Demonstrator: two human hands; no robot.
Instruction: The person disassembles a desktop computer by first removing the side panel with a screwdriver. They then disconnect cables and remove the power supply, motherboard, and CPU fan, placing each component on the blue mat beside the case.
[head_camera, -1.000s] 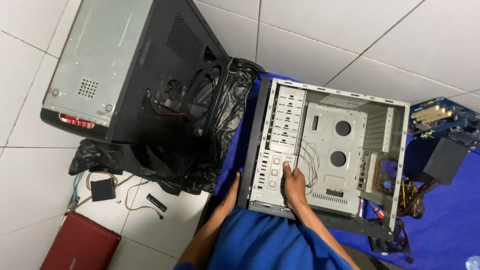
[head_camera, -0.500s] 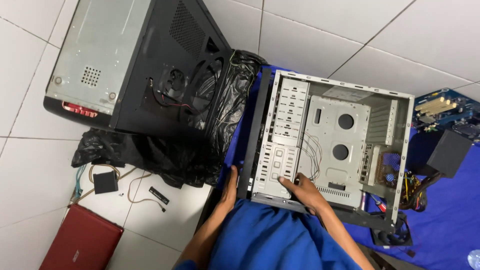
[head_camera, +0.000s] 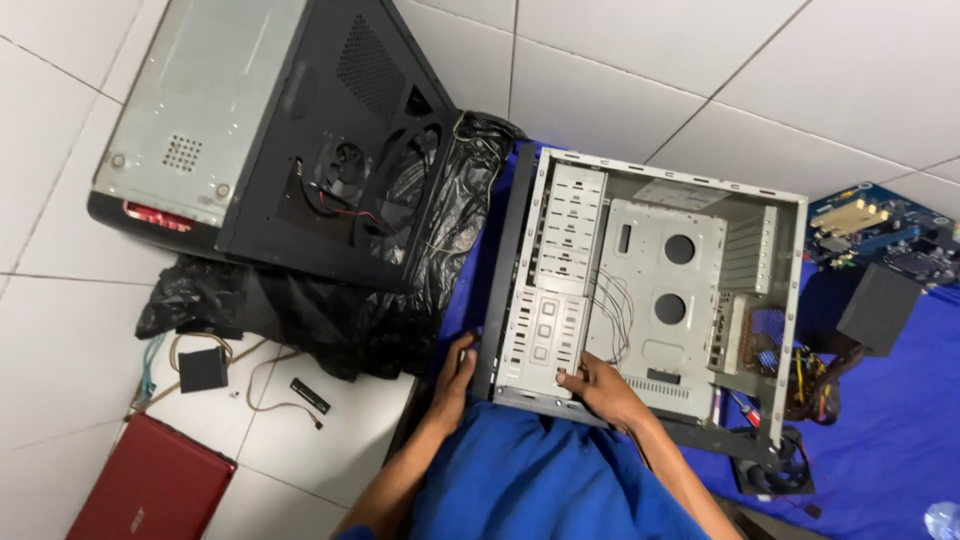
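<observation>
We see an open grey computer case (head_camera: 660, 290) lying on its side on a blue cloth (head_camera: 900, 440) over a white tiled floor (head_camera: 620, 60). Our left hand (head_camera: 455, 375) has its grip curled round the case's dark front edge, fingers wrapped on the outer side, thumb side toward us; it is closed on that edge. Our right hand (head_camera: 598, 385) sits just right of the left, inside the case at its near rim, fingers bent against the perforated drive cage (head_camera: 545, 335); we cannot tell whether that grip holds anything or only presses. Thin wires (head_camera: 615, 310) hang just above the right hand. A blue sleeve or lap (head_camera: 540, 480) fills the space below both hands.

Further right of the right hand, still in the case, is a power supply with coloured cables (head_camera: 760, 335). Beyond it, a black fan (head_camera: 775, 470) lies on the cloth near the case's corner. Far right, a dark box (head_camera: 878, 308) and a blue circuit board (head_camera: 880, 230) rest on the cloth.

Up and left of the left hand, a black computer tower (head_camera: 290, 140) lies on a black plastic bag (head_camera: 320, 310). Left of the left hand, on the tiles, are a small black square part (head_camera: 203, 368) with a cable, a small black stick (head_camera: 310, 395), and, lower, a red laptop (head_camera: 150, 490).
</observation>
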